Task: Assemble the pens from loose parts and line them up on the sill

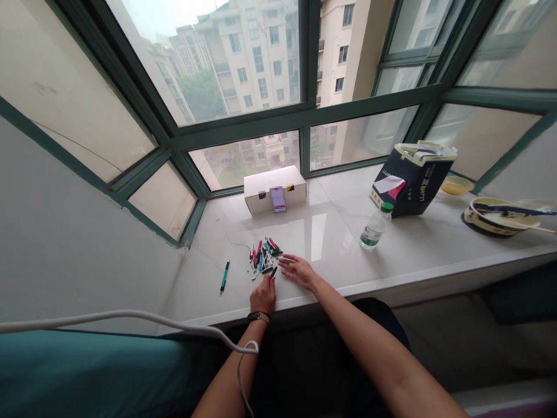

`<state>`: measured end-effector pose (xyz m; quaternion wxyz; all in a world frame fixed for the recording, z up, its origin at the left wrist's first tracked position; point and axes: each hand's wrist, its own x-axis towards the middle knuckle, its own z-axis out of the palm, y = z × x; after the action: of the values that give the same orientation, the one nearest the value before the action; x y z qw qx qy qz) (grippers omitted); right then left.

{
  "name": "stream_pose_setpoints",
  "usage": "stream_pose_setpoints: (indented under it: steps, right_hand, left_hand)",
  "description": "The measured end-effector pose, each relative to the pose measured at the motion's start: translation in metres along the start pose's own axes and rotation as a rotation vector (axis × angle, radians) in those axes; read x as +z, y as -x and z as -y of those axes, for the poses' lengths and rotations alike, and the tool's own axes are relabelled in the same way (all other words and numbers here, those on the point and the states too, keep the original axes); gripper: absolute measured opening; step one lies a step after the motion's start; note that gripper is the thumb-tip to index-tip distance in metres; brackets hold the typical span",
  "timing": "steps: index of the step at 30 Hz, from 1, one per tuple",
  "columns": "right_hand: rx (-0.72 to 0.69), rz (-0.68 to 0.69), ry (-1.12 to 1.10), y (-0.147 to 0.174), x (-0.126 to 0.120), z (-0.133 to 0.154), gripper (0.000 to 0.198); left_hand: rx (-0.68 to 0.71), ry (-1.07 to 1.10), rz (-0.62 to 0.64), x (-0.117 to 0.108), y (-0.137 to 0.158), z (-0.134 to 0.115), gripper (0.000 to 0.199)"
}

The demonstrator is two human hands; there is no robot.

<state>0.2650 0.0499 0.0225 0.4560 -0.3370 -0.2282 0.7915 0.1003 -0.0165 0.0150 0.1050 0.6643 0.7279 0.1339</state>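
Note:
On the white sill lies a heap of pen parts (263, 255) in black, red, teal and clear or silver. My left hand (263, 295), with a band on its wrist, is closed at the near side of the heap. A short black pen part (273, 271) sticks up from its fingertips. My right hand (296, 271) lies just right of the heap, palm partly turned up and fingers stretched toward the parts. Nothing is plainly held in it. A whole teal and black pen (224, 276) lies apart, to the left of the heap.
Behind the heap stands a white box (256, 191) with a purple packet (277, 199) against its front. Rightward are a green-capped bottle (375, 226), a dark paper bag (411, 180), a yellow bowl (456, 185) and a takeaway bowl (487, 226). A white cable (130, 314) crosses lower left.

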Motion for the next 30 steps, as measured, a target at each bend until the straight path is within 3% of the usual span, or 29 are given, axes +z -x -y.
stream_pose_setpoints:
  steps: [5,11,19,30]
  right_hand:
    - [-0.021,-0.062,0.114,0.000,-0.006,0.000,0.057]
    - [0.032,0.113,0.302,-0.004,0.005,0.031,0.081]
    - [0.237,0.296,0.721,-0.017,0.018,0.061,0.072]
    - [0.273,0.371,0.768,-0.021,0.020,0.056,0.069]
  left_hand:
    - [0.006,-0.003,0.020,-0.002,-0.001,-0.001,0.038]
    - [0.067,0.018,0.010,-0.001,-0.002,0.000,0.037]
    - [0.086,0.051,-0.015,0.002,-0.003,0.003,0.036]
    - [0.062,0.079,0.001,-0.003,-0.001,0.001,0.035]
